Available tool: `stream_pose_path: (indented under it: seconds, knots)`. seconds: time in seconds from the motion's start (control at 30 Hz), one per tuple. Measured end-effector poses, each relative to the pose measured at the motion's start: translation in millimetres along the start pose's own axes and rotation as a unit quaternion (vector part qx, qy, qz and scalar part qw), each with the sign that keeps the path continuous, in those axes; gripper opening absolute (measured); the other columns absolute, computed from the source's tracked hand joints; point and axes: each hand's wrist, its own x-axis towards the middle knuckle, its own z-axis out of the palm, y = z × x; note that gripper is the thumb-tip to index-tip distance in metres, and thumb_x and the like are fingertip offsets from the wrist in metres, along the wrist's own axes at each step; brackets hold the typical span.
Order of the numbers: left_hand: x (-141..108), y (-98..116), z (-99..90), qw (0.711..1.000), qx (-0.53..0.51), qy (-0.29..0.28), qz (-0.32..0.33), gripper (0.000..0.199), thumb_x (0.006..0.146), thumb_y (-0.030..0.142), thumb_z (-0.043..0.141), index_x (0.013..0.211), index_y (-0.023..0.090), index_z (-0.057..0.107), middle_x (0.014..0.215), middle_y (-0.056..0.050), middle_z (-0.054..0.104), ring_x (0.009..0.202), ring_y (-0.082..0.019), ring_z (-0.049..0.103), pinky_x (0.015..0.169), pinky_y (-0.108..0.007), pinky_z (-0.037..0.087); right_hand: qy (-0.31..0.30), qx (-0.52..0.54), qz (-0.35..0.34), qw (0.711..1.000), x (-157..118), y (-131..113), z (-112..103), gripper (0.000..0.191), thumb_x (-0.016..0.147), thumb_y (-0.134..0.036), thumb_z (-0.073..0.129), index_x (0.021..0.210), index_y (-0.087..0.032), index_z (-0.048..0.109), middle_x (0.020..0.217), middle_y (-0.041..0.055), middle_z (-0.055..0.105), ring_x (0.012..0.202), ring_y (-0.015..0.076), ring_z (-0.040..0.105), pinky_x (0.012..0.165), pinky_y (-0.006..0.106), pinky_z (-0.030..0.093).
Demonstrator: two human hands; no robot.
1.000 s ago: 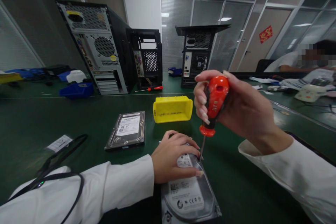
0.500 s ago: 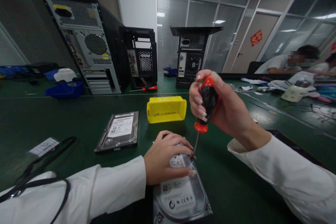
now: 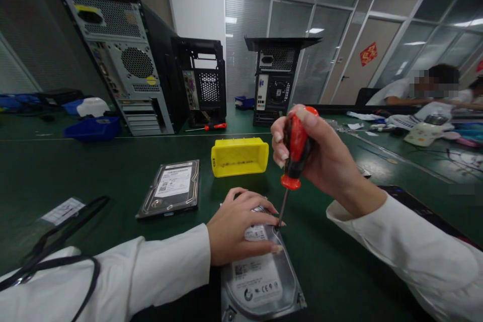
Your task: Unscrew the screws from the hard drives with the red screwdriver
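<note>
A silver hard drive [image 3: 260, 282] with a white label lies on the green table near the front edge of the view. My left hand [image 3: 241, 229] rests across its upper part, thumb and fingers spread over the drive's sides. My right hand [image 3: 320, 156] is wrapped round the red and black handle of a screwdriver [image 3: 296, 148]. The shaft slants down, and its tip meets the drive's upper right corner, beside my left fingertips. Part of the drive's top is hidden under my left hand.
Another hard drive [image 3: 173, 186] lies to the left, behind my left forearm. A yellow bin [image 3: 240, 157] stands beyond my hands. Computer cases [image 3: 136, 60] line the back, with a second screwdriver [image 3: 215, 126] before them. A dark flat object [image 3: 411, 206] lies by my right sleeve. A person [image 3: 400, 91] sits far right.
The screwdriver handle has turned in my right hand, showing more red now, and my right fingers have shifted around it. My left hand and the drive are almost unmoved.
</note>
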Motion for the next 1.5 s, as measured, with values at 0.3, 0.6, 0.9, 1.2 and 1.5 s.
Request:
stream_pose_path:
  seconds: [0.3,0.6,0.9,1.2,1.5]
  knots:
    - [-0.4,0.9,-0.1,1.000,-0.003,0.001,0.002,0.030,0.077,0.048,0.063,0.103,0.033,0.062,0.112,0.003,0.058,0.109,-0.023,0.048,0.093,-0.040,0.021,-0.016,0.013,0.004,1.000,0.9,0.2,-2.6,0.029,0.090,-0.042,0.033,0.094,-0.020,0.051,0.065,-0.0014,0.046,0.049,0.0076,0.044,0.045,0.021,0.039]
    - [0.0,0.7,0.3,1.000,-0.007,0.001,0.002,0.028,0.077,0.048,0.063,0.101,0.034,0.063,0.112,0.002,0.058,0.109,-0.023,0.048,0.093,-0.042,0.021,0.036,0.007,-0.014,0.999,-0.9,0.5,0.5,0.013,0.080,-0.025,0.058,0.077,-0.016,0.048,0.076,-0.0014,0.051,0.058,0.0057,0.052,0.050,0.018,0.048]
    - [-0.3,2.4,-0.8,1.000,-0.002,0.002,0.002,0.028,0.078,0.047,0.063,0.101,0.031,0.063,0.113,0.001,0.058,0.110,-0.023,0.047,0.093,-0.042,0.021,-0.048,0.018,0.009,0.999,-0.9,-2.4,-0.7,0.033,0.093,-0.042,0.027,0.096,-0.018,0.050,0.069,-0.0006,0.047,0.050,0.0075,0.045,0.044,0.021,0.040]
    - [0.0,2.8,-1.4,1.000,0.002,0.000,0.002,0.027,0.078,0.047,0.063,0.100,0.031,0.063,0.113,0.001,0.058,0.109,-0.023,0.048,0.093,-0.042,0.022,0.001,0.013,-0.001,1.000,-1.6,2.8,0.2,0.013,0.083,-0.029,0.053,0.082,-0.017,0.048,0.079,-0.0006,0.051,0.057,0.0070,0.053,0.049,0.020,0.047]
    - [0.2,3.3,-1.9,1.000,-0.001,-0.001,0.002,0.027,0.078,0.046,0.063,0.100,0.030,0.062,0.112,0.001,0.058,0.109,-0.023,0.048,0.092,-0.042,0.023,-0.013,0.020,0.010,1.000,0.1,3.9,-2.4,0.021,0.084,-0.041,0.048,0.087,-0.022,0.042,0.062,-0.0054,0.044,0.041,0.0038,0.039,0.037,0.016,0.032]
